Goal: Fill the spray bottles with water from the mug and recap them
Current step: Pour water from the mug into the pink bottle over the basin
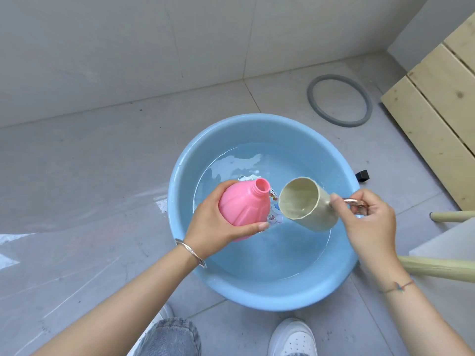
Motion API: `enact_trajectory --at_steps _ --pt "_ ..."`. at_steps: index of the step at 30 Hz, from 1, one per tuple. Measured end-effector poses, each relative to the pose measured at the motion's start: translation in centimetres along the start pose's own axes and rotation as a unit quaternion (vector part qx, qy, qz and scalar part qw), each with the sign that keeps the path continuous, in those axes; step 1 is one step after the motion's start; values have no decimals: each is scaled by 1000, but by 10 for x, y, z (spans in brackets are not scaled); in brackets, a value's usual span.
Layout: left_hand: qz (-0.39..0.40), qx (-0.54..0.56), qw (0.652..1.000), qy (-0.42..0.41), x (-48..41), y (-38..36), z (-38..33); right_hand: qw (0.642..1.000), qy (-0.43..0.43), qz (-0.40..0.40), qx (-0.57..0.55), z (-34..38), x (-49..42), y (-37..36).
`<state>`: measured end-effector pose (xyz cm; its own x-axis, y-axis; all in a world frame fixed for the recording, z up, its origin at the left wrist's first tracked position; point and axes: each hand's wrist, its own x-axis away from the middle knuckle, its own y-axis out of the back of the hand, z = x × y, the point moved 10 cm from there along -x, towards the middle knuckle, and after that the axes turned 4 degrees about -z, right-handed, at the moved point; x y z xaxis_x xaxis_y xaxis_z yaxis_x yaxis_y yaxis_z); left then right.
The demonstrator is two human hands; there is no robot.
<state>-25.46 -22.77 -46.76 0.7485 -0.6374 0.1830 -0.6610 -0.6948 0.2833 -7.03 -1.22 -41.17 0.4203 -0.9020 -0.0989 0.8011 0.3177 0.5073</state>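
A blue basin [262, 291] of water sits on the tiled floor, and everything in hand is held over it. Above its left half, the left hand [213, 224] is wrapped around the belly of a pink bottle [244, 209], uncapped, its neck tipped toward the basin's middle. Just right of that neck, the right hand [370, 222] pinches the handle of a cream mug [305, 204], which is tilted with its mouth toward the bottle but not yet over the opening. A little water seems to sit low inside the mug, though the glare makes that hard to judge.

The step looks like pouring into the bottle. Next, the mug's lip needs bringing over the narrow neck and tipping slowly. No cap shows anywhere around the basin.
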Motion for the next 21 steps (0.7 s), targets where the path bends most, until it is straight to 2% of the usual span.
enact_trajectory --at_steps 4,9,21 --pt "-1 -9 1000 -10 0 -1 -2 993 -22 -33 -109 24 0 16" --pt "6 -26 999 -29 1 -3 -8 990 24 -28 -137 67 5 25" --pt "9 -29 999 -31 2 -5 -9 984 177 -34 -16 131 22 31"
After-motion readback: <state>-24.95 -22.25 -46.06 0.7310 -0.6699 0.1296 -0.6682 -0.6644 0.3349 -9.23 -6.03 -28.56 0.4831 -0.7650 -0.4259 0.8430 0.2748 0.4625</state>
